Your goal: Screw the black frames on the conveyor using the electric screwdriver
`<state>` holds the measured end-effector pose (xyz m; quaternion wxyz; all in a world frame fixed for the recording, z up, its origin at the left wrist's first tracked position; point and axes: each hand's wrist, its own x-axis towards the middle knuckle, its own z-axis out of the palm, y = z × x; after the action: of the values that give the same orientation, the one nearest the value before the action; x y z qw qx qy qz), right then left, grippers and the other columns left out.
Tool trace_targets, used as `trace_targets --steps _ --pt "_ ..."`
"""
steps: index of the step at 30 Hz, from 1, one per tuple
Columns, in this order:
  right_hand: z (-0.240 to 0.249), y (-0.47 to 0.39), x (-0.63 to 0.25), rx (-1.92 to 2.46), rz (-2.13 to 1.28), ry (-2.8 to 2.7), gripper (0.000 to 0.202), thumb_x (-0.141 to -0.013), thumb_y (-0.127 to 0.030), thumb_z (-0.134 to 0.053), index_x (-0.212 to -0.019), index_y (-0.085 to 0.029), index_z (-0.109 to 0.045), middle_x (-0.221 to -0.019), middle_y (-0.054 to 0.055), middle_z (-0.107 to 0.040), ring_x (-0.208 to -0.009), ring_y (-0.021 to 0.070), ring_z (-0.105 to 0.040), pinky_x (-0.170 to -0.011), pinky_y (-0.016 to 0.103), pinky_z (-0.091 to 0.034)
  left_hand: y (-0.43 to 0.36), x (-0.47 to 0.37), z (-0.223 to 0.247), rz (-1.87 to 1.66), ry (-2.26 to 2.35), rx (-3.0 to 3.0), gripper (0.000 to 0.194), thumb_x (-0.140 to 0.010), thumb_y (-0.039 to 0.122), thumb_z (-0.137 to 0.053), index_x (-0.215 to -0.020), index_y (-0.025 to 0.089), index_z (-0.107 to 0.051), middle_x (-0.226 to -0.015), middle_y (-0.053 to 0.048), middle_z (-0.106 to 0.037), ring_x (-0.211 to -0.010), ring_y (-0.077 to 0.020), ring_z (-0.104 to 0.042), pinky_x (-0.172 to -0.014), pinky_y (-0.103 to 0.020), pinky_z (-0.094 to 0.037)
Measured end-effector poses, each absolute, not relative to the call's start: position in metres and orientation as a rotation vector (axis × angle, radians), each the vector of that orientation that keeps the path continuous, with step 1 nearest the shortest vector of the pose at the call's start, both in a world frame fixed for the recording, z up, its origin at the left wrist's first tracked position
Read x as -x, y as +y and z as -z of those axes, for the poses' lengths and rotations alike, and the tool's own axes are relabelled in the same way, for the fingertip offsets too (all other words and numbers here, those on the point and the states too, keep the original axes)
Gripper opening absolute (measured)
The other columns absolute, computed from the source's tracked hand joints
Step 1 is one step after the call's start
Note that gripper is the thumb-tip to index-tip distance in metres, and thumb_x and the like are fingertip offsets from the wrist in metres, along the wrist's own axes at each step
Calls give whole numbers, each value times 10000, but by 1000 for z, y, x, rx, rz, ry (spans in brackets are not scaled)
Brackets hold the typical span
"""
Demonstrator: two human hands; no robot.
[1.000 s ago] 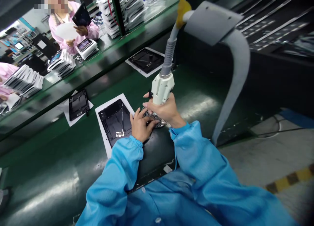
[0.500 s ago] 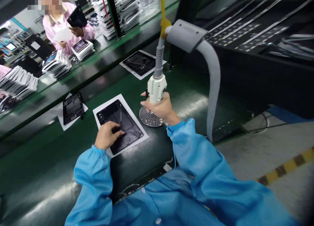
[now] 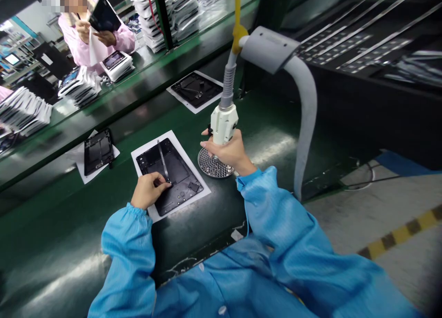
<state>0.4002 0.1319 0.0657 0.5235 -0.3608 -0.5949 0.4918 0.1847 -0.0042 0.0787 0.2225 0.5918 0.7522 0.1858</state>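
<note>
Over a dark tablet housing (image 3: 183,170), which lies on a white sheet (image 3: 203,192), my left hand (image 3: 150,189) pinches the lower end of a thin flex cable (image 3: 163,160). The cable slants up and left from the fingertips. A small dark square part (image 3: 195,187) sits near the housing's lower right corner. Wrapped around a white electric screwdriver (image 3: 224,123) is my right hand (image 3: 229,150), which holds it upright. Below that hand is a round metal screw tray (image 3: 210,165) full of small holes; the driver's tip is hidden behind the fingers.
Two more tablet housings lie farther back, one at the left (image 3: 98,152) and one at the centre (image 3: 197,90). A grey hose (image 3: 307,110) arches down on the right. Across the bench, a person in pink (image 3: 81,41) holds a tablet beside stacked panels (image 3: 79,87).
My left fingers have closed on the flex cable. Its upper end has swung left and now shows broader. The right hand still grips the screwdriver over the tray. The view has shifted slightly.
</note>
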Motion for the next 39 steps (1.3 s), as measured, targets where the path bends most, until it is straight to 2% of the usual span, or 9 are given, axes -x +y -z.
trace_targets --steps 6,16,27,33,39 --pt "-67 131 -401 890 -1190 -1426 147 -616 -232 -711 -733 -186 -634 -429 -66 -545 -404 117 -508 -522 326 -487 -2 -189 -66 -735 2085 -1561 216 -692 365 -745 -652 179 -644 -579 26 -627 -524 -97 -534 -504 -198 -407" --pt "-67 131 -401 889 -1237 -1419 173 -611 -242 -713 -751 -184 -630 -443 -65 -537 -391 108 -494 -479 307 -452 -2 -189 -64 -702 2076 -1420 167 -718 334 -709 -694 171 -676 -557 8 -661 -531 -121 -616 -519 -203 -447" --pt "-70 127 -404 869 -1212 -1424 221 -634 -238 -748 -823 -186 -646 -471 -60 -528 -403 113 -485 -487 330 -476 -14 -202 -63 -900 1988 -1177 279 -679 410 -724 -721 141 -663 -582 -19 -661 -526 -136 -632 -506 -221 -476" --pt "-74 123 -407 865 -1181 -1465 263 -611 -307 -809 -787 -215 -636 -468 -52 -537 -415 134 -506 -511 362 -518 -41 -225 -52 -778 2001 -1212 240 -746 382 -659 -726 145 -698 -544 13 -610 -489 -94 -520 -480 -203 -390" --pt "-78 117 -409 833 -1186 -1474 252 -634 -327 -811 -792 -226 -643 -472 -51 -533 -423 140 -506 -542 382 -526 -45 -230 -59 -581 2053 -1406 149 -780 298 -670 -746 160 -715 -607 20 -603 -528 -90 -494 -530 -217 -377"
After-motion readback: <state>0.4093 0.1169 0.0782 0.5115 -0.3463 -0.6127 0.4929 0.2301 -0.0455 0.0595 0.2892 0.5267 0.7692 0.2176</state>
